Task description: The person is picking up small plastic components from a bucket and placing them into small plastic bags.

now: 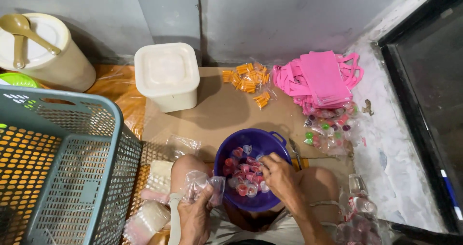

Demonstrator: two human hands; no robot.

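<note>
Far to the left of the hands stands a grey mesh basket [67, 177], and beyond it a cream tub with a spoon [29, 35] lying on its lid. Just left of the left hand lie stacks of clear plastic bags [149, 218] on the floor. The left hand [195, 216] is clenched on a small clear bag [205, 184], holding it up beside the left knee. Above it, farther away, sits a white square lidded container [167, 76] on brown cardboard [226, 110]. Between the hands, against the legs, rests a purple bowl [251, 146] filled with small jelly cups [243, 175] in red and pink. The right hand [279, 177] reaches into the bowl, its fingers pinching among the cups; what it grips I cannot tell. Beyond the bowl lie orange packets [248, 81]. To the upper right of the right hand lies a pile of pink bags [323, 78], with filled packets of coloured cups [328, 129] just below them.
</note>
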